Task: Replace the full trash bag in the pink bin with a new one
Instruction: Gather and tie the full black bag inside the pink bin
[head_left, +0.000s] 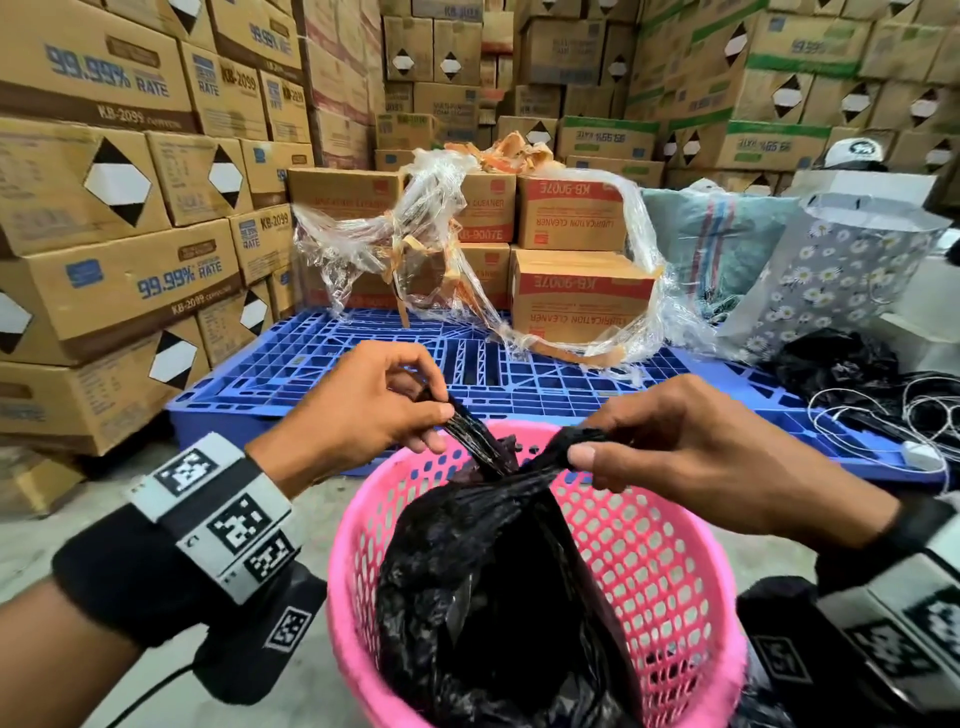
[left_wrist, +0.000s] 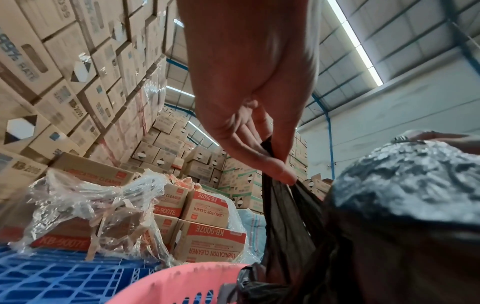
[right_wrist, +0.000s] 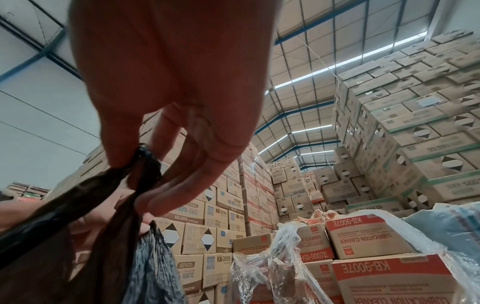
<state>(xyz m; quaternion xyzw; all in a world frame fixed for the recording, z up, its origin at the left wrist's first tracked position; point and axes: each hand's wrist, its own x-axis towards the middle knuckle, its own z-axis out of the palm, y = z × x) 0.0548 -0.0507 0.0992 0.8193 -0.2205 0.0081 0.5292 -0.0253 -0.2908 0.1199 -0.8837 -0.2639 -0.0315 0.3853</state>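
Head view shows a black trash bag (head_left: 483, 571) sitting inside the pink bin (head_left: 670, 566) on the floor. The left hand (head_left: 363, 410) pinches one twisted strip of the bag's mouth, the right hand (head_left: 691, 441) pinches the other, each grip clamped tight, seemingly to knot the bag closed before lifting it out.

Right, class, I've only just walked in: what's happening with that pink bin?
A person is closing up the black trash bag that sits in the pink bin. The left hand pinches one twisted strip of the bag's top, and the right hand pinches the other, the two strips crossing above the bin as if for a knot. The bag is not yet lifted out.
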